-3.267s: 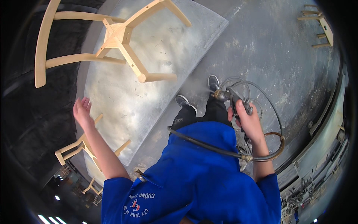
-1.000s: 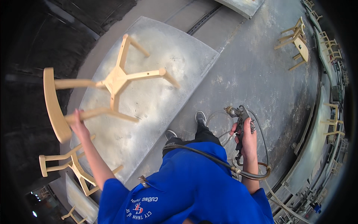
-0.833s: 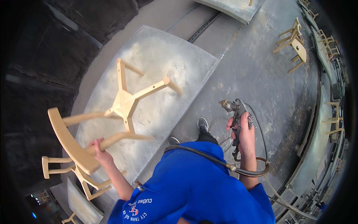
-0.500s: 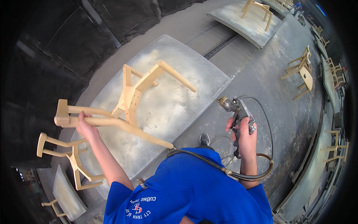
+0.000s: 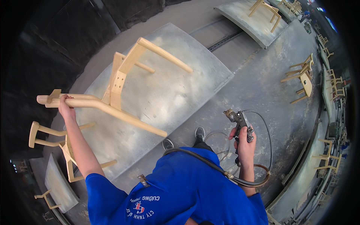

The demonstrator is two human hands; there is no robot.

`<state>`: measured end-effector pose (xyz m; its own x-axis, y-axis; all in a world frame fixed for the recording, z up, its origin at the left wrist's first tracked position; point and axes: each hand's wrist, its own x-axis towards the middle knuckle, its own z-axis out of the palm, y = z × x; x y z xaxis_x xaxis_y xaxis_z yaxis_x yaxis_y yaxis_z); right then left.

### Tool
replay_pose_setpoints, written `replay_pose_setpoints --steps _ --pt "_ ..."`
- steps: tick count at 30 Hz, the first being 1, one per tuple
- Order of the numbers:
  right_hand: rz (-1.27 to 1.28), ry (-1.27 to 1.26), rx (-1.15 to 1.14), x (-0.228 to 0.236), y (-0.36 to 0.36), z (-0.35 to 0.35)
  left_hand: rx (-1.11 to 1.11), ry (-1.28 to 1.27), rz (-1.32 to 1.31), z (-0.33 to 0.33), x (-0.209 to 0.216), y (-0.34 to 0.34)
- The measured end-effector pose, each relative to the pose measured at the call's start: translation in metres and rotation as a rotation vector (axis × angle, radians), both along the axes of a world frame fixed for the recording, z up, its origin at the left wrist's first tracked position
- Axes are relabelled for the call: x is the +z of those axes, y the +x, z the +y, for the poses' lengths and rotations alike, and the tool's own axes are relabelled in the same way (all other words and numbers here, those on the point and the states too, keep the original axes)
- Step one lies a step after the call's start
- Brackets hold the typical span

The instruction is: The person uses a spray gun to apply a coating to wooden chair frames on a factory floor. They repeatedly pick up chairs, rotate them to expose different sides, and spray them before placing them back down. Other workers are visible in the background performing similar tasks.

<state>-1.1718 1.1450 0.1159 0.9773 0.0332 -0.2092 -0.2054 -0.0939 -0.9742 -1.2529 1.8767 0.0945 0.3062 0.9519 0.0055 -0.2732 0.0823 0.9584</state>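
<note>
"Two bare hands, both occupied. The left hand (image 5: 66, 108) curls its fingers around the upper rear leg (image 5: 129, 118) of a seatless wooden chair frame (image 5: 118, 81); the right hand (image 5: 246, 145) wraps the grip of a spray gun (image 5: 242, 123), trigger pressure indeterminable. Where does the frame lie?"

"Tilted over the metal-faced platform (image 5: 180, 101), backrest end leftward. The gripped leg's lower tip is near the platform's near edge; contact there cannot be told."

"Which faults are plausible?"

"Gripped near one end only, the frame could swing and knock the second chair frame (image 5: 68, 152) near the left forearm. The hose (image 5: 227, 174), looped across the blue top (image 5: 180, 195), might snag and drag the nozzle off aim."
</note>
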Motion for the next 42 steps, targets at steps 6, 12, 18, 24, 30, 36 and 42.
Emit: replay_pose_setpoints --steps 6,12,18,24,30,36,42 --pt "0.055 -0.129 -0.123 -0.016 0.002 -0.014 0.025 -0.043 -0.057 0.017 -0.013 -0.017" --pt "-0.037 0.179 0.102 0.01 0.001 0.006 0.13 0.001 -0.102 -0.011 -0.004 -0.029" --pt "-0.101 0.157 0.639 0.043 0.011 0.029 0.147 -0.023 -0.109 -0.046 0.013 -0.031" --pt "-0.249 0.099 0.494 0.045 0.009 0.043 0.156 -0.022 -0.123 -0.056 0.013 -0.051" --pt "-0.399 0.069 0.32 0.035 0.008 0.031 0.222 -0.039 -0.14 -0.069 0.013 -0.061" --pt "-0.328 0.091 0.273 0.028 -0.001 0.028 0.282 0.124 -0.025 -0.124 0.012 -0.053" --pt "-0.23 0.134 0.199 0.026 -0.013 0.034 0.298 0.272 -0.039 -0.202 0.019 0.007"
